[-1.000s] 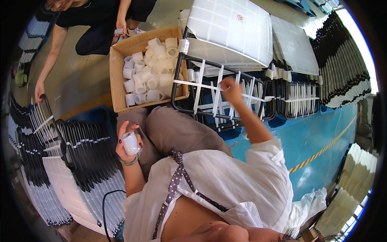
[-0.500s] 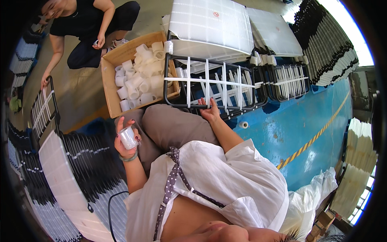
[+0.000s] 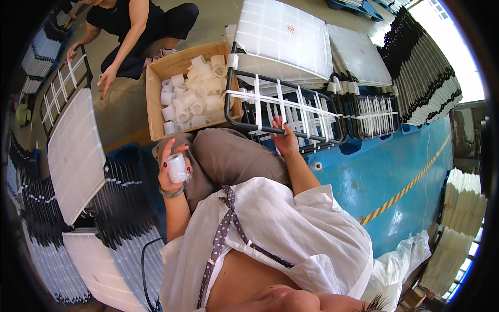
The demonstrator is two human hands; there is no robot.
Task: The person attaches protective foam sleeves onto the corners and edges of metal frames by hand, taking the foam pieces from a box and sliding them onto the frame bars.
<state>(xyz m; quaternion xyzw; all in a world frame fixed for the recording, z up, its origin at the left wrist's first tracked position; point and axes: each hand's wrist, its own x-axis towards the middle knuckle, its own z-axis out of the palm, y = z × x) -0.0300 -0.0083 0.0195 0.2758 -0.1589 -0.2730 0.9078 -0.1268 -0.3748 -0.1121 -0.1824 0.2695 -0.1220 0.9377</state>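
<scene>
White roll [image 3: 176,167] is held at 9 o'clock of view in the left hand [image 3: 167,180], partly curled, upper fingers raised (clear film bunched at roll's lower end). Right hand [image 3: 286,141] is half open at 2 o'clock, fingers set at lower bar of black strapped frame [image 3: 283,104]; whether bar is gripped can't be told. Carton [image 3: 154,104] at 11 o'clock is filled with white rings [image 3: 196,106].

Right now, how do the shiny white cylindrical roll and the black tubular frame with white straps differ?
The roll fits in the left hand; the frame is far larger, with the right hand at its near edge. The roll is cylindrical; the frame is roughly rectangular. The roll is white; the frame is black with white straps. Both show white.
</scene>
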